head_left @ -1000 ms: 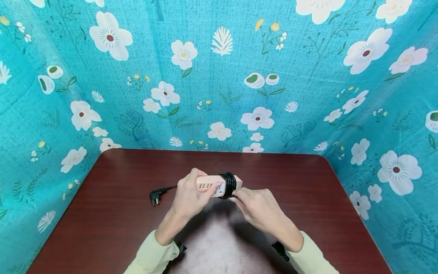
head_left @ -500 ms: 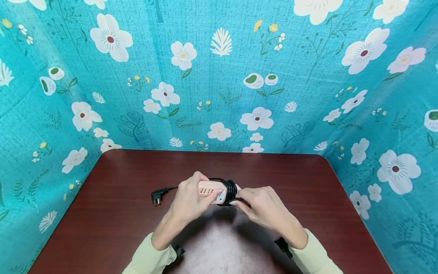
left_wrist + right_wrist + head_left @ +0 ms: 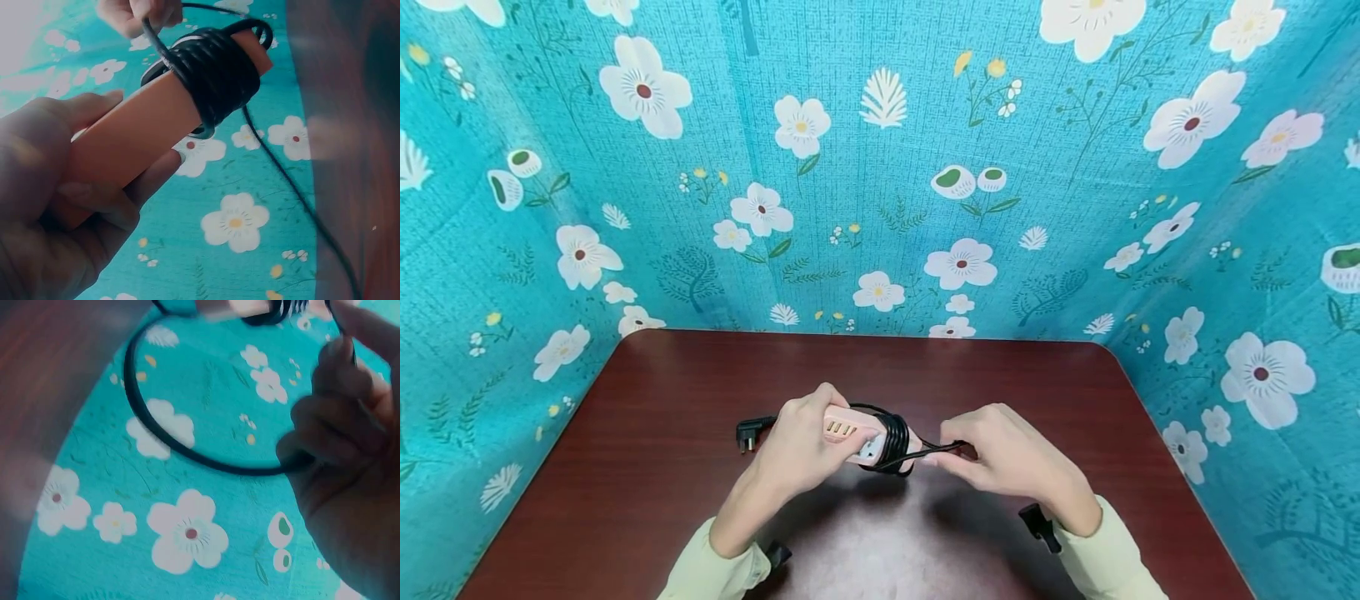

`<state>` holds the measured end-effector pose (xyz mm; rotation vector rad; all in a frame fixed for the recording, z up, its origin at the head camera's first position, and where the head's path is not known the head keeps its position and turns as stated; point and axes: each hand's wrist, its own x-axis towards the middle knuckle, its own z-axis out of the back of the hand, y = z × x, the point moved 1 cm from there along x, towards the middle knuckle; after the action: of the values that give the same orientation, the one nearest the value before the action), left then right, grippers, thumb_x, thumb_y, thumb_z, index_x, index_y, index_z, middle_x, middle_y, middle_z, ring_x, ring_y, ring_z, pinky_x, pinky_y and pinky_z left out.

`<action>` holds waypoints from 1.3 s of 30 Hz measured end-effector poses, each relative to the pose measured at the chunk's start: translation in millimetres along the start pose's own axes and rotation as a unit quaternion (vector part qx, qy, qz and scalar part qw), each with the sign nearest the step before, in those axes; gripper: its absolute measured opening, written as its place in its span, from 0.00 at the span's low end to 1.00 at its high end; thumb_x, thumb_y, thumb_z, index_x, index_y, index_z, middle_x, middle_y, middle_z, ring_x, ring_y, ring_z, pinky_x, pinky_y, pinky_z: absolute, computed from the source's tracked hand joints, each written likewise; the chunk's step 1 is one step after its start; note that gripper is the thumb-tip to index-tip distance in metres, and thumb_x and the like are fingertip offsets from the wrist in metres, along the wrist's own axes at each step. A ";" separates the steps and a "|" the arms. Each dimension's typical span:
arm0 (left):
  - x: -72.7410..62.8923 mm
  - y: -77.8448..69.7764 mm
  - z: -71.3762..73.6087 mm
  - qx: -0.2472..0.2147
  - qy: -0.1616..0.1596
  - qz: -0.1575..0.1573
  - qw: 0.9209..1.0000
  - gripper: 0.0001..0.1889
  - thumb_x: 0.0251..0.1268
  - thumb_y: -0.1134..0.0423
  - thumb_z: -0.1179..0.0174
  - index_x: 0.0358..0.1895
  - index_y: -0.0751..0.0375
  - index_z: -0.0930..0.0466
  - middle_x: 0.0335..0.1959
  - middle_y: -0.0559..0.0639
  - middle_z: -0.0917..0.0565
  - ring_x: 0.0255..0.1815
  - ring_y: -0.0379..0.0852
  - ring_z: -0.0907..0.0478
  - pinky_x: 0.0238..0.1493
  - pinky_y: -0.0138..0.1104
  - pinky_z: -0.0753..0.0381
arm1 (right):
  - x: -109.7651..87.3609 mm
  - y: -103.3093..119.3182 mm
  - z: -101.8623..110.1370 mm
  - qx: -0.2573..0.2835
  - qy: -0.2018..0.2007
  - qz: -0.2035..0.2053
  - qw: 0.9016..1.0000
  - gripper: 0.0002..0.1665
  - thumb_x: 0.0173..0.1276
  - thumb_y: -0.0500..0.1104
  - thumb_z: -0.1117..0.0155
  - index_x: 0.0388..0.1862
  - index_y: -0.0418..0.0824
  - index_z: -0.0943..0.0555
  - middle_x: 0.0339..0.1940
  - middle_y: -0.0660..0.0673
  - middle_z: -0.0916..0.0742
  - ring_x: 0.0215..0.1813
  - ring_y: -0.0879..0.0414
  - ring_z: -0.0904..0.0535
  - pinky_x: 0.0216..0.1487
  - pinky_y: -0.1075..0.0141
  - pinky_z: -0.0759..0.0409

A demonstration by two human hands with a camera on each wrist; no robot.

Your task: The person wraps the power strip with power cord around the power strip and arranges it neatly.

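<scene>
A pale pink power strip [image 3: 840, 427] with a row of USB ports and a white socket is held over the table in my left hand [image 3: 793, 446]. In the left wrist view the thumb and fingers wrap its near end. Several turns of black cord [image 3: 895, 443] circle its other end. My right hand [image 3: 1007, 450] pinches the cord to the right of the strip, drawn out from the coils. In the right wrist view a slack loop of cord [image 3: 187, 453] hangs from the right hand [image 3: 337, 419]. The black plug [image 3: 749, 435] juts out left of the left hand.
A dark red-brown table [image 3: 647, 500] lies below, with a bright glare patch at its front. Behind and on both sides hangs a turquoise flowered cloth [image 3: 880, 208]. A black wrist device [image 3: 1040, 527] sits at the right sleeve.
My right hand has moved right, away from the strip, drawing cord with it. The left hand and strip have shifted slightly down and left, and the strip now tilts more.
</scene>
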<state>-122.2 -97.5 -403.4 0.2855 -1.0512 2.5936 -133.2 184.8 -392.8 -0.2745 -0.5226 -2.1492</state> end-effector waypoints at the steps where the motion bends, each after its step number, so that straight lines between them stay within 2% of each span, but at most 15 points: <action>1: 0.4 0.8 2.5 -0.003 0.008 0.000 1.000 0.20 0.56 0.51 0.20 0.40 0.53 0.23 0.26 0.45 0.19 0.25 0.34 0.25 0.22 0.26 0.26 | -0.3 -1.5 2.7 0.014 0.007 -0.004 1.000 0.22 0.67 0.51 0.23 0.21 0.58 0.28 0.16 0.63 0.36 0.22 0.77 0.49 0.24 0.83 0.48; 7: 1.7 5.1 10.2 -0.031 0.072 0.012 0.997 0.20 0.57 0.48 0.21 0.41 0.51 0.22 0.25 0.43 0.19 0.21 0.32 0.25 0.20 0.28 0.23 | 0.9 -10.0 6.9 0.057 0.007 0.016 0.998 0.09 0.72 0.50 0.27 0.34 0.59 0.19 0.26 0.67 0.25 0.26 0.75 0.37 0.30 0.81 0.35; 11: -0.5 5.6 8.1 -0.045 0.103 0.005 0.994 0.19 0.58 0.49 0.22 0.40 0.50 0.23 0.24 0.42 0.19 0.20 0.31 0.25 0.19 0.29 0.22 | 3.5 -13.1 3.4 0.088 0.006 0.038 0.995 0.05 0.73 0.46 0.28 0.38 0.57 0.16 0.31 0.65 0.21 0.28 0.74 0.33 0.32 0.82 0.32; 17: -3.7 3.4 4.5 -0.046 0.118 -0.022 0.992 0.18 0.57 0.50 0.21 0.39 0.49 0.22 0.25 0.40 0.18 0.22 0.29 0.25 0.21 0.28 0.22 | 6.3 -16.6 -1.8 0.136 0.016 0.046 0.989 0.03 0.73 0.45 0.28 0.39 0.55 0.15 0.31 0.62 0.19 0.29 0.74 0.31 0.29 0.84 0.31; 20: -4.5 2.1 2.5 -0.041 0.131 -0.029 0.990 0.18 0.56 0.49 0.21 0.38 0.49 0.22 0.26 0.39 0.18 0.23 0.28 0.25 0.21 0.27 0.22 | 7.8 -19.0 -3.8 0.155 0.026 0.045 0.987 0.03 0.75 0.50 0.31 0.40 0.55 0.14 0.32 0.62 0.17 0.30 0.74 0.28 0.29 0.84 0.29; 26: -5.0 4.1 -3.2 -0.048 0.173 -0.017 0.984 0.18 0.57 0.48 0.22 0.37 0.51 0.22 0.25 0.38 0.18 0.23 0.30 0.24 0.22 0.28 0.21 | 13.8 -18.7 -8.1 0.167 0.038 0.054 0.984 0.01 0.74 0.46 0.29 0.40 0.53 0.13 0.31 0.62 0.17 0.31 0.74 0.27 0.31 0.83 0.28; 31: -5.1 3.9 -8.4 -0.053 0.185 -0.022 0.981 0.17 0.58 0.49 0.23 0.36 0.52 0.22 0.24 0.38 0.18 0.21 0.29 0.25 0.20 0.28 0.22 | 17.5 -17.8 -8.8 0.167 0.040 0.056 0.984 0.02 0.72 0.45 0.27 0.39 0.54 0.13 0.30 0.62 0.17 0.30 0.75 0.29 0.31 0.81 0.27; 35: -5.6 5.0 -7.3 -0.083 0.190 -0.022 0.978 0.16 0.57 0.49 0.23 0.35 0.49 0.21 0.25 0.37 0.17 0.21 0.30 0.24 0.20 0.29 0.21 | 19.0 -22.6 -13.0 0.202 0.041 0.061 0.977 0.05 0.72 0.44 0.27 0.35 0.54 0.14 0.25 0.60 0.21 0.28 0.76 0.33 0.28 0.83 0.33; 39: -5.4 7.7 -5.7 -0.138 0.197 -0.019 0.970 0.17 0.56 0.45 0.21 0.35 0.45 0.20 0.26 0.37 0.15 0.23 0.32 0.21 0.22 0.31 0.18 | 19.1 -30.1 -18.9 0.255 0.044 0.062 0.964 0.07 0.72 0.42 0.27 0.34 0.54 0.15 0.23 0.57 0.24 0.27 0.74 0.35 0.28 0.81 0.35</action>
<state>-120.3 -99.9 -414.0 -0.2638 -1.2156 2.2950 -168.9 178.1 -410.3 0.0748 -0.9552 -1.8217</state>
